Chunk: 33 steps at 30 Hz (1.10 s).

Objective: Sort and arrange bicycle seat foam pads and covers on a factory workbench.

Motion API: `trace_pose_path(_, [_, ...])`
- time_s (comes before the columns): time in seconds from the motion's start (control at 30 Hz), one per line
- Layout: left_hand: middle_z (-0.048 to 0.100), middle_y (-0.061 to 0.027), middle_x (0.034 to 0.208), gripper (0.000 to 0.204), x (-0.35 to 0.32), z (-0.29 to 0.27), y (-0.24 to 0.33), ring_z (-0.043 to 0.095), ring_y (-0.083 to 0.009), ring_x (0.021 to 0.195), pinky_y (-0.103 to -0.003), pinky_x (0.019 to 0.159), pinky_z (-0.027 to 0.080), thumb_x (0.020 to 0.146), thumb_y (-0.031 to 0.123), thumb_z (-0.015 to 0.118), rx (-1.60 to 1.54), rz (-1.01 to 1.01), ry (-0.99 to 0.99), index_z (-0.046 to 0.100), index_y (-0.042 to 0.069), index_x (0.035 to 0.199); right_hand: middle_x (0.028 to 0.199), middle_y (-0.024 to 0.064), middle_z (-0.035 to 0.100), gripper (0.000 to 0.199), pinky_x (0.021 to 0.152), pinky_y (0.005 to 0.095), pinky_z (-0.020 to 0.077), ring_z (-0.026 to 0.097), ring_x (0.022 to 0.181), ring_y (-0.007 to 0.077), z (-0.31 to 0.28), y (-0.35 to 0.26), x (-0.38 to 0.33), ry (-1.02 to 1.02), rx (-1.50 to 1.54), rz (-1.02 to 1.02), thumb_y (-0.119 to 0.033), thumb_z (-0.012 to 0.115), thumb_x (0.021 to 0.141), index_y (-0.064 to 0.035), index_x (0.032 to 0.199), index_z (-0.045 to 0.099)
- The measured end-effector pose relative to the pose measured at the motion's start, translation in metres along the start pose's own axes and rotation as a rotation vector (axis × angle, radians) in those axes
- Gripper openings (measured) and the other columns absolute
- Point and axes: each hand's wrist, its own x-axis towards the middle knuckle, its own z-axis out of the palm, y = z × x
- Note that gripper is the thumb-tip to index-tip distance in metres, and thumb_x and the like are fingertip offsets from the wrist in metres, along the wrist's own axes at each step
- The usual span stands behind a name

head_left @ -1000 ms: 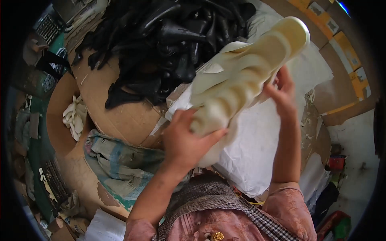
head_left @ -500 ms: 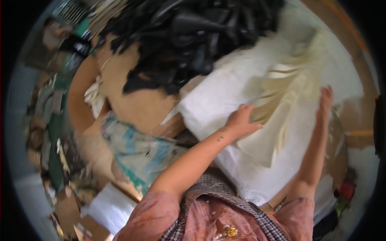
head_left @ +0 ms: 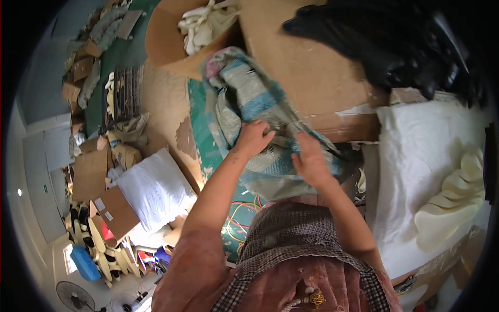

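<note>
A crumpled woven sack point(head_left: 265, 104), grey with blue stripes, stands in front of me with its mouth gathered. My left hand point(head_left: 252, 139) grips the sack's near side, fingers curled into the fabric. On the right part of the same sack, my right hand point(head_left: 312, 160) has its fingers bent against the cloth, the thumb a little apart. What the sack holds is hidden. Off to the right, a fanned row of cream, soft-looking pieces point(head_left: 449, 200) lies on a white cover point(head_left: 416, 156), with neither hand on it.
Glossy black pieces point(head_left: 410, 47) are heaped on a brown cardboard surface point(head_left: 306, 57). A round cardboard bin point(head_left: 166, 36) holds cream pieces. At left are a white stuffed bag point(head_left: 156, 187) and cardboard boxes point(head_left: 122, 210). Coloured cords point(head_left: 241, 216) lie on the green floor.
My view has swung left. Both hands have left the cream pieces on the white cover, where they were before, and are now on the woven sack.
</note>
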Motion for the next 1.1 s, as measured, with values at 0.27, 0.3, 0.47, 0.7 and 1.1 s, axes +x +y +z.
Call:
trace_pose_path(0.27, [0.059,-0.0178,0.116,0.047,-0.228,-0.15,-0.213,0.057,-0.0325,0.106,-0.04,0.092,0.045,0.076,0.031,0.066,0.342,-0.902,-0.323,0.057,0.007,0.115,0.125,0.0231,0.051,0.045,0.099,0.0395,0.0394,0.048,0.118,0.0354,0.194,-0.109,0.004,-0.787,0.741,0.015,-0.018,0.054,0.082,-0.0009,0.123,0.049])
trace_pose_path(0.3, [0.059,-0.0175,0.116,0.047,-0.279,-0.175,-0.251,0.057,-0.0315,0.106,-0.039,0.092,0.045,0.077,0.036,0.064,0.339,-1.055,-0.129,0.058,0.008,0.114,0.125,0.0213,0.051,0.042,0.1,0.0401,0.0386,0.048,0.118,0.0348,0.206,-0.119,0.026,-0.649,0.693,0.012,-0.017,0.056,0.082,-0.0026,0.121,0.05])
trace_pose_path(0.47, [0.068,-0.0089,0.095,0.028,-0.123,-0.081,-0.218,0.065,-0.0222,0.086,-0.034,0.077,0.05,0.086,0.031,0.059,-0.083,-0.898,0.144,0.065,0.008,0.101,0.131,0.0152,0.049,0.043,0.106,0.0399,0.0315,0.039,0.129,0.0296,0.219,0.008,0.114,-0.552,-0.564,-0.165,-0.021,0.049,0.087,-0.0048,0.127,0.048])
trace_pose_path(0.7, [0.066,-0.0173,0.089,0.026,-0.088,0.064,-0.194,0.064,-0.0294,0.086,-0.038,0.078,0.049,0.078,0.023,0.063,-0.536,-0.627,-0.204,0.064,0.003,0.094,0.12,0.0116,0.058,0.038,0.1,0.0469,0.0353,0.051,0.114,0.0329,0.194,0.0,0.202,-1.405,-1.105,-0.225,-0.017,0.053,0.081,-0.0054,0.118,0.056])
trace_pose_path(1.1, [0.062,-0.0194,0.102,0.044,-0.105,0.124,-0.203,0.06,-0.0366,0.097,-0.042,0.083,0.047,0.07,0.036,0.072,-0.566,-1.185,0.044,0.059,0.0,0.093,0.126,0.0169,0.047,0.041,0.096,0.0435,0.0404,0.044,0.118,0.0332,0.258,0.008,0.098,-0.731,-0.27,-0.133,-0.006,0.05,0.078,-0.0047,0.119,0.049])
